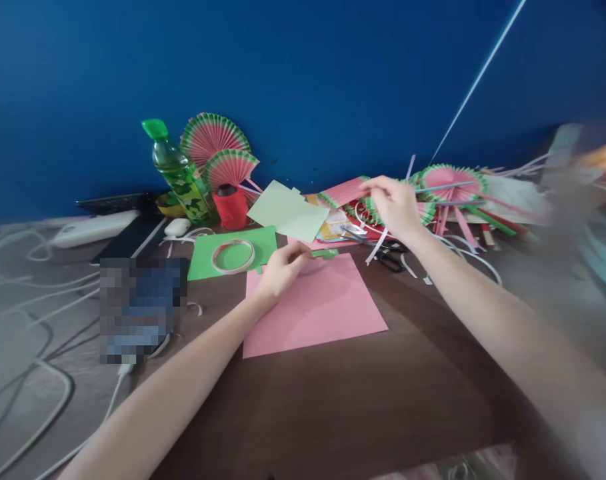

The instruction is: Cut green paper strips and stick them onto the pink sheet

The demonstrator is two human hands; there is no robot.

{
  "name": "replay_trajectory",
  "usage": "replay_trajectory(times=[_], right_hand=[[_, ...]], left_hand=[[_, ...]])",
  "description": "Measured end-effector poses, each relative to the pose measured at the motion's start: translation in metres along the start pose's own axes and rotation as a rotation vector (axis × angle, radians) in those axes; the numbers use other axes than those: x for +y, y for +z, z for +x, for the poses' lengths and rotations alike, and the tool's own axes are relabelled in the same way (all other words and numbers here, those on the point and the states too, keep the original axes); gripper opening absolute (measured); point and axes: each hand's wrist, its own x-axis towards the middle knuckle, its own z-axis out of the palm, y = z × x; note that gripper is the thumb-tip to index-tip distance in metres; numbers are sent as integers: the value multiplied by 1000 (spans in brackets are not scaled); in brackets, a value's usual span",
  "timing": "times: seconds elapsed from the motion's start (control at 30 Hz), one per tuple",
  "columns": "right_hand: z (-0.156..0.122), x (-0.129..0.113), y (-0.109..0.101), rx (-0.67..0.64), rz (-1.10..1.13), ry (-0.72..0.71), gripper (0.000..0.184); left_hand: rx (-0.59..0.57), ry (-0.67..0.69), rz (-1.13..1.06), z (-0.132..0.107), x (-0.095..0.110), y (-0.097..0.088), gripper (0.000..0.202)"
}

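Observation:
A pink paper sheet [317, 313] lies flat on the dark table. Over its far left part rests my left hand [284, 268], fingers curled together and pointing down at the sheet's far edge. Right by those fingertips is a small green strip-like piece [325, 254]; whether they grip it is hidden. Raised farther back on the right, my right hand [395, 205] has thumb and fingers pinched together. What they hold, if anything, is too small to make out. Behind those fingertips shows a pleated pink paper piece [341, 193] with green edging.
A tape roll [233, 257] lies on green paper [203, 260], beside a pale green sheet [287, 210]. Behind stand a green-capped bottle [175, 170], a red cup-like object [231, 208] and pleated fans [215, 137]. Scissors [389, 259], paper strips and a cable [65, 380] lie around.

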Motion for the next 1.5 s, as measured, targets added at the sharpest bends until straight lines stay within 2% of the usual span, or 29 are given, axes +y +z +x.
replay_trajectory(times=[0.13,0.17,0.23,0.4,0.63,1.0,1.1,1.2,1.33,1.4,1.5], right_hand=[[-11,-25,7,-623,241,20,23],[-14,-30,9,-727,240,18,23],[-20,-35,13,-844,213,15,25],[-27,-39,16,-851,161,-8,26],[-27,-43,15,-857,210,11,29],[-27,-42,16,-821,149,-123,26],[-23,-40,15,-883,248,-58,24],[-20,-35,13,-975,430,107,22],[-18,-30,12,-974,535,260,17],[-19,-31,14,-908,505,266,16],[-22,-34,18,-835,406,180,15]], left_hand=[[6,19,-19,0,0,0,12],[13,22,-24,0,-1,0,12],[25,20,-31,0,-2,0,13],[44,-21,-40,1,-4,0,16],[54,-46,-69,2,-6,-2,15],[70,-118,-205,5,-8,-2,17],[62,-119,-207,5,-9,-2,17],[52,-117,-176,5,-9,-2,18],[64,-109,-146,3,-7,-2,18],[61,-75,-129,2,-5,-1,18],[25,8,-68,-1,0,0,18]])
